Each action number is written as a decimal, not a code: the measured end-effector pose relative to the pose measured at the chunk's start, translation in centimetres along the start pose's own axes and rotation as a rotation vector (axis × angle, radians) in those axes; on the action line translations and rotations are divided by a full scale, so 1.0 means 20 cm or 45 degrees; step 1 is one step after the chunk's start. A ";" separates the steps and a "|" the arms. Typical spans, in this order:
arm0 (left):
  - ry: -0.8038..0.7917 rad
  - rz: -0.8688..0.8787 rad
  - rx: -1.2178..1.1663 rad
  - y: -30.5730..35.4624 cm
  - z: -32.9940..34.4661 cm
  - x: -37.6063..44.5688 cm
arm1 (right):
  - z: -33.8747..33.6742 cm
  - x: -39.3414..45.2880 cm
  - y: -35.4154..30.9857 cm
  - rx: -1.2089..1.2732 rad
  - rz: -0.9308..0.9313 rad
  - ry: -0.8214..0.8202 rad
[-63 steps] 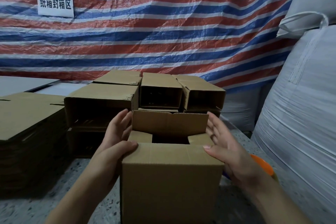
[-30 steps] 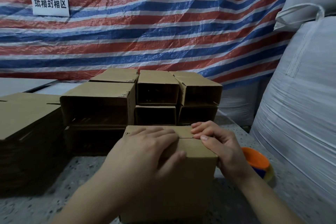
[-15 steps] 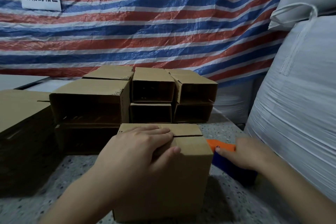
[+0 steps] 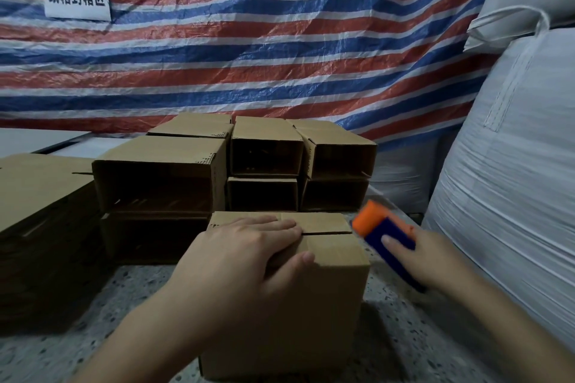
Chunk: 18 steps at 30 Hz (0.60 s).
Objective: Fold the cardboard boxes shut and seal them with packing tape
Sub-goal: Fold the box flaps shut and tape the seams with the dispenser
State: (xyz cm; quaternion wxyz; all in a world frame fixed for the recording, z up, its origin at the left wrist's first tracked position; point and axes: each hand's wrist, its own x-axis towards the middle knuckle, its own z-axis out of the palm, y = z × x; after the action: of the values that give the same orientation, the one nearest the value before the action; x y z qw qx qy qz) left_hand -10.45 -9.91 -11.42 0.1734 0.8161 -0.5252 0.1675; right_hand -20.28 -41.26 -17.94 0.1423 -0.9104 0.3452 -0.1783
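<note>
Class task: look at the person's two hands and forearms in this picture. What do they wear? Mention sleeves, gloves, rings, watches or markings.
Both are bare. The left hand and right hand have no gloves, and no rings show. Both forearms are uncovered as far as the picture's edge: no sleeves, watches, bands or markings. The nails are short and unpainted where visible.

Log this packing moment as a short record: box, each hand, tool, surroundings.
box: brown cardboard box on the speckled table, top flaps folded shut, seam untaped
left hand: left hand presses flat on the flaps
right hand: right hand grips the orange and blue tape dispenser, beside the box
behind: stack of open cardboard boxes
</note>
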 end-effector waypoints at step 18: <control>-0.077 -0.007 -0.066 -0.02 -0.04 0.00 | -0.73 0.01 -0.75 1.006 -0.433 -0.800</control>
State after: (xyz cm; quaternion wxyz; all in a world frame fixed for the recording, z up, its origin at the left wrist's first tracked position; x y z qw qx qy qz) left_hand -10.14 -9.39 -10.77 0.1789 0.8174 -0.5322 0.1287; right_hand -17.66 -32.62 0.98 0.5400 -0.8400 0.0401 -0.0341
